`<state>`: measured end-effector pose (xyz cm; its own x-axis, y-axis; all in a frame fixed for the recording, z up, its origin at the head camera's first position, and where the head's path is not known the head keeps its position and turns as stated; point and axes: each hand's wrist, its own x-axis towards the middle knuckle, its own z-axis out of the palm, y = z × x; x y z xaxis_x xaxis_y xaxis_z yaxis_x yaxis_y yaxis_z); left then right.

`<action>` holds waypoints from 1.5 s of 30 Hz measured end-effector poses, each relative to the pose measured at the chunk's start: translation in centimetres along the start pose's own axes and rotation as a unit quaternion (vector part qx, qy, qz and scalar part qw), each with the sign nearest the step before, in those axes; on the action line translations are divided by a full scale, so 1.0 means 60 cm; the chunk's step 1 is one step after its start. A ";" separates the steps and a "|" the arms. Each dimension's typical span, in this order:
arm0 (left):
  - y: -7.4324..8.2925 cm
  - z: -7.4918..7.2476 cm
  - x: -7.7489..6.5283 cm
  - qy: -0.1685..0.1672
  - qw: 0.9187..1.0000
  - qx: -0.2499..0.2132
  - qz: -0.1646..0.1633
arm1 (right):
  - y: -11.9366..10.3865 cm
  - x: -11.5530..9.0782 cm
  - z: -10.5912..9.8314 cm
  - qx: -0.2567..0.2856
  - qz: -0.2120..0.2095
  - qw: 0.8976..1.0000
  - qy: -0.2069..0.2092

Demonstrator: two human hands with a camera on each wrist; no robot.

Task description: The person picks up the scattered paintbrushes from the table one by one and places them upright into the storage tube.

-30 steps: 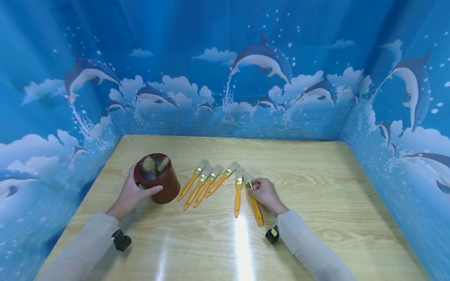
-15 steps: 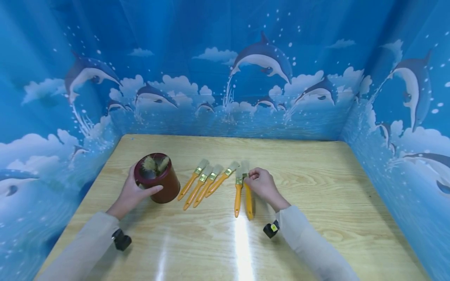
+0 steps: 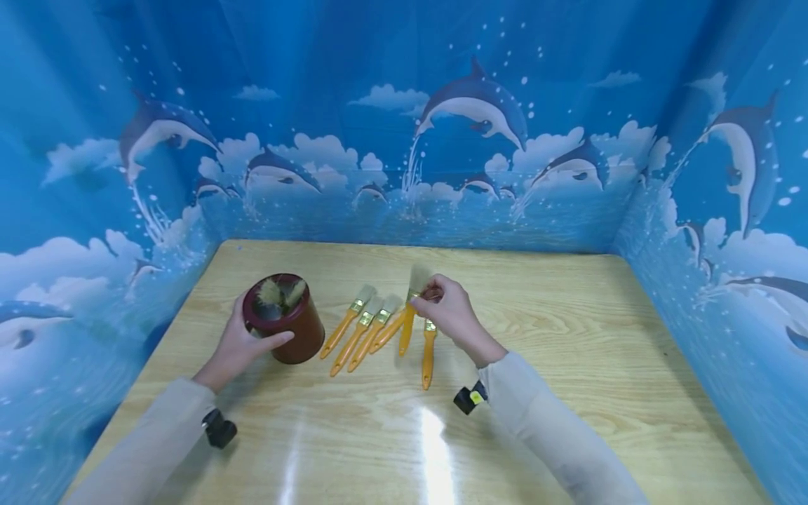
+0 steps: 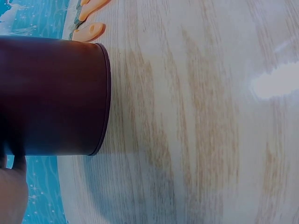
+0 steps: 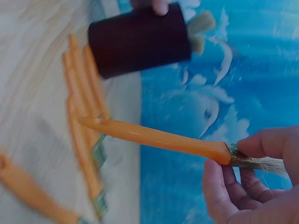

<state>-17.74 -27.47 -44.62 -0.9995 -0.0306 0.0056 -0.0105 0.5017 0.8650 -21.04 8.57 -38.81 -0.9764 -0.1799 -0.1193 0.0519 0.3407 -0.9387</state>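
Note:
A dark red-brown cylindrical pot (image 3: pixel 299 337) stands at the left of the table, bristle ends of brushes showing at its mouth. My left hand (image 3: pixel 243 348) grips its near left side, thumb along the front. My right hand (image 3: pixel 449 308) pinches a paintbrush (image 3: pixel 407 330) near its metal ferrule. In the right wrist view this paintbrush (image 5: pixel 159 137) is raised off the table, handle towards the pot (image 5: pixel 140 39). Beneath and left of it several more orange-handled paintbrushes (image 3: pixel 351 348) lie in a slanted row. A single paintbrush (image 3: pixel 428 358) lies just to its right.
The wood-grain table (image 3: pixel 568 337) extends to the right and in front of the hands. A blue curtain (image 3: pixel 353 84) printed with dolphins closes off the back and both sides. Black wrist cameras sit below both cuffs.
The right hand has lifted the rightmost paintbrush off the table and carried it left, over the single brush towards the slanted row. The left hand and pot have stayed in place.

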 end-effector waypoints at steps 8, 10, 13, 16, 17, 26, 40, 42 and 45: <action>0.000 0.000 0.002 0.003 1.000 0.002 0.001 | -0.069 -0.006 0.037 0.040 -0.094 0.995 -0.016; 0.001 0.001 0.002 0.004 1.000 0.001 0.002 | -0.085 -0.006 0.048 0.056 -0.123 0.991 -0.018; 0.000 0.001 0.002 0.005 1.000 -0.004 0.007 | -0.107 -0.006 0.065 0.081 -0.157 0.984 -0.021; -0.001 0.000 0.002 0.004 1.000 -0.007 0.011 | -0.125 -0.004 0.080 0.093 -0.177 0.980 -0.023; -0.001 0.000 0.002 0.004 1.000 -0.009 0.013 | -0.130 -0.003 0.085 0.096 -0.181 0.978 -0.024; -0.003 0.000 0.004 0.003 1.000 -0.001 0.007 | -0.158 0.007 0.133 0.093 -0.212 0.972 -0.039; -0.004 0.000 0.006 0.002 1.000 0.000 0.014 | -0.152 0.023 0.193 0.035 -0.177 0.982 -0.059; -0.005 0.000 0.007 0.002 1.000 -0.001 0.014 | -0.151 0.026 0.200 0.014 -0.180 0.982 -0.059; -0.006 0.001 0.007 0.002 1.000 -0.005 0.016 | -0.148 0.031 0.211 -0.023 -0.186 0.981 -0.057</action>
<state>-18.14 -27.62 -44.97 -0.9992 -0.0186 0.0348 0.0211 0.4946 0.8688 -20.67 -6.46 -34.81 -0.8966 -0.3999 0.1902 -0.3150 0.2739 -0.9087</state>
